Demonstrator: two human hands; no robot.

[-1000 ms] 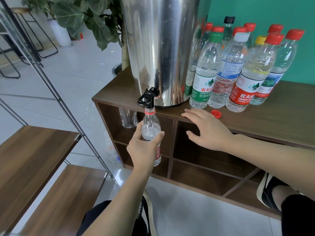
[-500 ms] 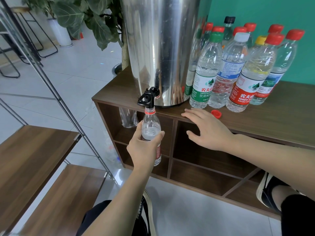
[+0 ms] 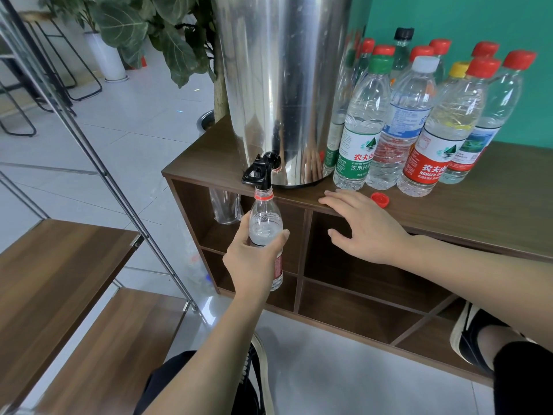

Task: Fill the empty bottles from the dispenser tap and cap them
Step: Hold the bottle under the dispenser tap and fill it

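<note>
Your left hand (image 3: 254, 259) grips bottle (image 3: 266, 232) upright, mouth directly under tap (image 3: 259, 172) to catch flow; water near shoulder. Your right hand (image 3: 363, 227) rests flat, fingers straight, on worktop (image 3: 478, 211) edge, beside loose red cap (image 3: 380, 199), ready for capping.

Single head-worn wide-angle view, looking forward and down from close range. Counter (image 3: 493, 205) crosses the frame's centre and right; dispenser (image 3: 284, 85) stands at upper centre. Floor and the person's knees fill the lower edge. Lines bow near the margins.
</note>
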